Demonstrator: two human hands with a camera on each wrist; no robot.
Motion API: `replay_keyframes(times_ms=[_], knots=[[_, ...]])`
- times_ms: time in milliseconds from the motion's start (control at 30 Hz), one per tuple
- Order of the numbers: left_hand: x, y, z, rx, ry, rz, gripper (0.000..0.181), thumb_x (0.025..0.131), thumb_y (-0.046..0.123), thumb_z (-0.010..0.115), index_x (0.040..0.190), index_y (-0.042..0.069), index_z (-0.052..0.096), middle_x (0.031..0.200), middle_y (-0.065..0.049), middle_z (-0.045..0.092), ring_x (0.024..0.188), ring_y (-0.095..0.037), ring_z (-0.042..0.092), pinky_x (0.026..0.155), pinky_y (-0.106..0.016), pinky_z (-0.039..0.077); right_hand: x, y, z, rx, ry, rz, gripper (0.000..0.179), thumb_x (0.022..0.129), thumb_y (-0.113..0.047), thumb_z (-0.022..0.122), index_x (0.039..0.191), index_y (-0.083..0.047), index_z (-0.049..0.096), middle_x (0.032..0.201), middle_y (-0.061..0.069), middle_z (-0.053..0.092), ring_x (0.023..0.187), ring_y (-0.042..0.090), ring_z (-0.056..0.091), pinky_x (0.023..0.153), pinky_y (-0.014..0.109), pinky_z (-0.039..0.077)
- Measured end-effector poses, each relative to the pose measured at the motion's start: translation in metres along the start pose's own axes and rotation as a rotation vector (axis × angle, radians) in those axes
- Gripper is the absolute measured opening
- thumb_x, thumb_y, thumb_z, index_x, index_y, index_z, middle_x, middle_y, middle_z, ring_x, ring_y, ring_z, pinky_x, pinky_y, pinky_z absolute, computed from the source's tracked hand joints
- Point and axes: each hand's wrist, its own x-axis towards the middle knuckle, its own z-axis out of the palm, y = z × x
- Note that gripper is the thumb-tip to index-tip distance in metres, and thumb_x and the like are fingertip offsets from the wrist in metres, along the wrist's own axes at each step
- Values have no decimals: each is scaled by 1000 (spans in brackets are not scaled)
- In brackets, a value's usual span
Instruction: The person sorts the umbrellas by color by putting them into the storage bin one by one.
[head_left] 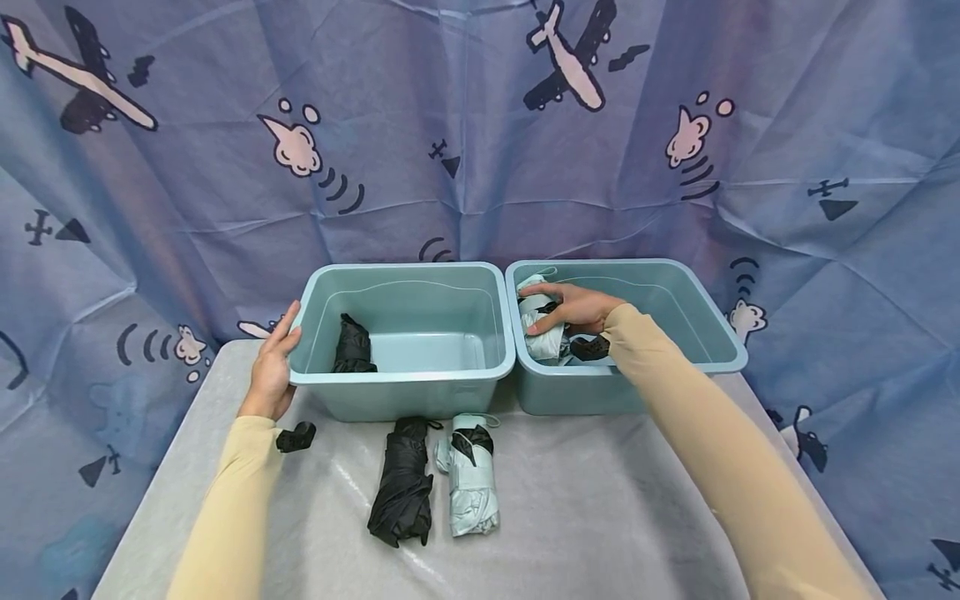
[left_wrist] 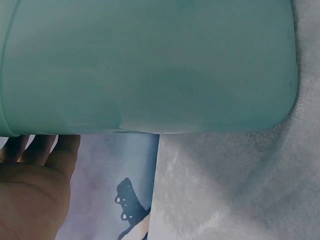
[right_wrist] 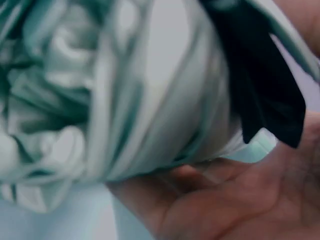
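My right hand [head_left: 576,307] grips a folded pale-green umbrella [head_left: 547,344] at the left end of the right bin [head_left: 708,367]. Seen from the right wrist, the gathered cloth of this umbrella [right_wrist: 150,90] fills the upper part, with a dark strap across it and the palm beneath. The left hand [head_left: 272,373] touches the left end of the left bin [head_left: 405,379] near its rim, fingers fairly straight. In the left wrist view those fingers [left_wrist: 62,150] lie against the bin's outer wall. Inside the left bin, a folded black umbrella [head_left: 352,346] leans at the left end.
In front of the bins, another folded black umbrella [head_left: 402,487] and another pale-green one [head_left: 472,479] lie side by side on the grey-covered table [head_left: 585,517]. The two bins stand close together. A blue curtain [head_left: 480,125] with airplane prints hangs behind.
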Motion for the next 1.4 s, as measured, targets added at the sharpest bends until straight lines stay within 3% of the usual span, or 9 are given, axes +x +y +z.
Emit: replay_keyframes(times_ms=[233,433,667,833,1000,1200,1233,1300,1400], knots=[[0,0,0,-11,-9,6,55,113,29,33,164,33,14,171,5,5,154,-24,15,122,-49,18,7,4,0,-53,-36,66,90,87,-11,81,161,-19,30,167,15,5,143,37,30,107,53,41],[1,-1,0,-12,-9,11,55,113,29,33,164,31,13,171,5,5,154,-24,15,122,-49,18,12,8,1,-66,-65,74,89,90,-10,79,162,-17,27,165,19,14,139,34,37,105,47,43],[1,-2,0,-6,-8,9,54,113,27,32,164,34,14,171,4,5,154,-24,15,122,-50,18,16,10,3,-117,-69,97,85,91,-12,77,161,-16,29,150,21,43,91,16,60,76,29,50],[1,-1,0,-10,-6,12,54,113,28,32,164,32,14,171,4,5,154,-24,15,122,-50,18,16,10,6,-125,-68,111,86,92,-13,77,162,-15,28,151,22,40,97,16,59,81,31,52],[0,-2,0,-9,-11,14,54,113,28,32,164,33,14,171,3,5,154,-24,15,122,-50,18,19,13,9,-37,-73,143,85,92,-2,74,162,-13,27,130,19,57,89,17,64,81,33,54],[1,-2,0,-16,-8,10,55,113,28,33,164,31,15,171,3,5,154,-24,15,122,-49,17,21,13,8,-71,-57,157,86,89,-5,77,160,-16,31,94,5,67,48,8,43,47,24,38],[1,-1,0,-13,-4,8,55,113,28,33,164,32,15,171,4,5,154,-24,15,122,-49,17,21,13,8,-77,-50,158,86,89,-5,78,160,-17,32,94,7,68,46,8,37,45,24,34],[1,-1,0,-13,1,5,54,113,27,33,164,31,15,171,4,6,154,-24,15,122,-49,17,20,12,8,-80,-59,155,86,89,-6,77,161,-16,30,115,13,64,56,8,47,52,24,41],[0,0,0,-10,3,2,54,113,27,32,164,32,15,171,4,6,154,-24,14,122,-49,16,19,12,8,-60,-75,160,87,91,-7,75,162,-15,26,144,24,46,90,20,62,82,38,54]])
